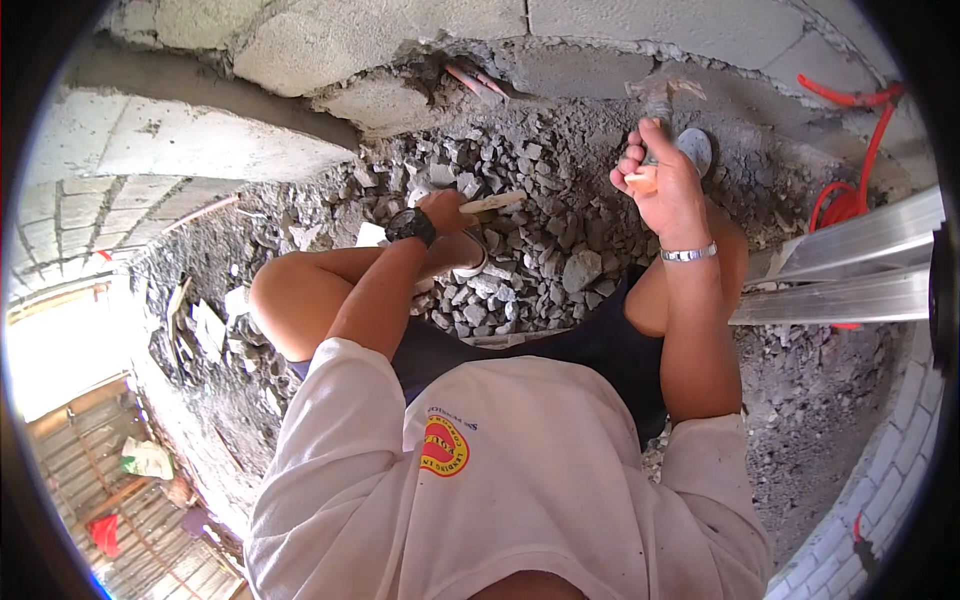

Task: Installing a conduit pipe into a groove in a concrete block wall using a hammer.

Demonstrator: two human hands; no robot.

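Observation:
My left hand (443,213), with a black watch at its wrist, is closed around a pale wooden stick (493,202) that points to the right over the rubble. Whether the stick is a tool's handle, I cannot tell. My right hand (668,190) is raised near the wall with its fingers curled. A small orange-tan end (642,181) shows at its palm; the rest of that thing is hidden by the fingers. Just beyond the fingertips a grey, rod-like piece (657,104) meets the wall, and a flat grey rounded piece (694,152) lies beside the hand.
Broken grey stones (560,235) cover the ground between my bent legs. A rough concrete wall (640,35) runs along the far side, with orange pipe ends (477,84) in a hollow. To the right are metal bars (850,270) and red flexible tubing (870,150).

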